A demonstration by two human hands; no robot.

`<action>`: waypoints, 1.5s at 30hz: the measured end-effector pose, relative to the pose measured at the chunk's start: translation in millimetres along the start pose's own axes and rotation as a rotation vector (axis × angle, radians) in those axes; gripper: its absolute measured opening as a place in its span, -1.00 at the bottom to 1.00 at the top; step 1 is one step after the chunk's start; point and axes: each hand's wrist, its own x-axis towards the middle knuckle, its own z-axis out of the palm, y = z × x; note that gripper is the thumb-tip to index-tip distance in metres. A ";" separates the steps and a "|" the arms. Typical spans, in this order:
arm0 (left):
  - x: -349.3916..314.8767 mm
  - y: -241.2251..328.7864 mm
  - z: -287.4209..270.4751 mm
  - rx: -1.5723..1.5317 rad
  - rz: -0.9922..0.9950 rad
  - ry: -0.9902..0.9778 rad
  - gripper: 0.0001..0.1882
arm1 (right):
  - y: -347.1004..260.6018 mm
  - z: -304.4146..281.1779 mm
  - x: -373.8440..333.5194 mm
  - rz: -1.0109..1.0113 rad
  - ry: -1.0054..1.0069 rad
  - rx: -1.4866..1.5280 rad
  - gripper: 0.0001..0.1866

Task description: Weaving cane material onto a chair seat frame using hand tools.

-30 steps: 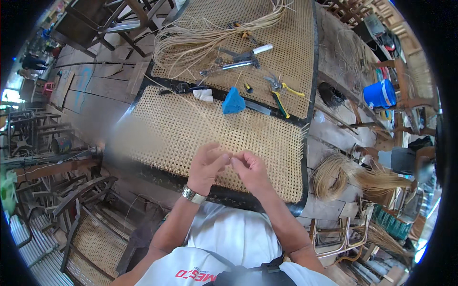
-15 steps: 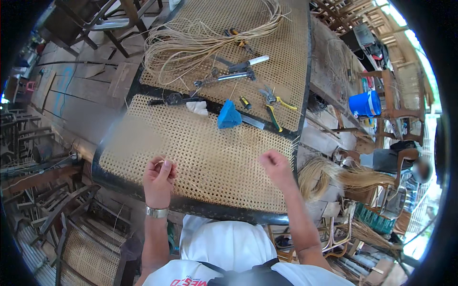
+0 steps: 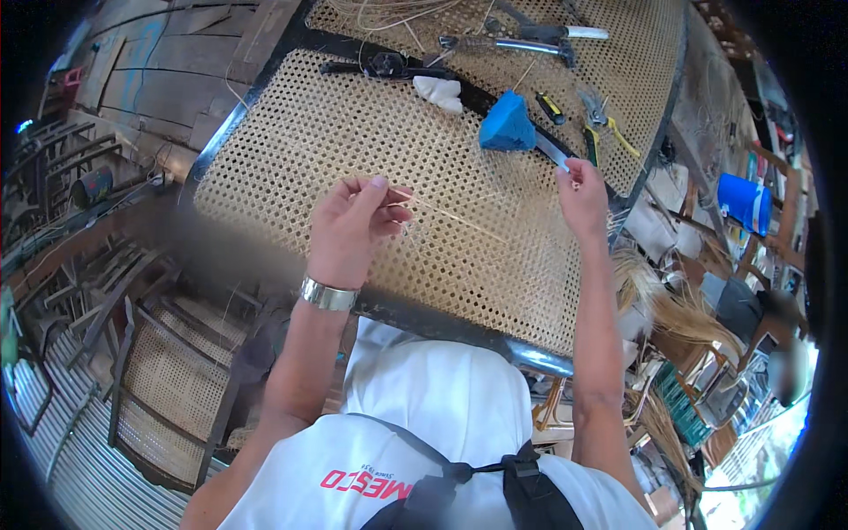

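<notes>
A thin cane strand (image 3: pixel 459 215) runs taut across the middle of the frame, pale against the pale weave and easy to lose; its middle stretch is only just visible. The left hand (image 3: pixel 353 225) pinches one end between thumb and fingertips at centre left, the other fingers curled in. The right hand (image 3: pixel 583 196), at centre right, is closed around the other end, though the grip itself is turned away and hard to make out. A metal wristband (image 3: pixel 328 294) sits on the left wrist.

Both hands hover over a woven cane panel (image 3: pixel 353 132) in a dark frame, which fills the upper middle of the picture; its near edge is hidden behind the forearms and the person's white shirt (image 3: pixel 442 415). A second woven panel (image 3: pixel 636 79) lies beyond it, cut off by the top edge.

Tools lie along the join between the two panels at top centre: a blue triangular block (image 3: pixel 507 124), a white rag (image 3: pixel 440 92), a yellow-handled cutter (image 3: pixel 549 108), pliers (image 3: pixel 597 119) with yellow grips, and a metal-handled tool (image 3: pixel 512 42) (its far end lost among loose cane). A bundle of raw cane at the very top is mostly out of frame.

The room is a cluttered workshop: stacked chair frames (image 3: pixel 159 371) at lower left, a blue bucket (image 3: pixel 742 201) at right, and loose fibre bundles (image 3: pixel 671 309) at lower right, blurred toward the rim.
</notes>
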 end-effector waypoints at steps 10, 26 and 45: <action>12.3 0.2 3.6 0.043 0.014 -0.061 -0.87 | 4.0 -13.7 10.8 0.033 0.178 0.054 -0.71; -50.4 -11.6 -18.2 0.985 0.387 -0.311 -0.87 | -154.7 -33.8 -55.7 -0.686 -0.872 -0.059 -0.80; -141.4 -184.1 142.6 0.280 0.050 -0.559 -0.71 | 12.1 -147.5 -243.5 0.319 -0.438 0.891 -0.86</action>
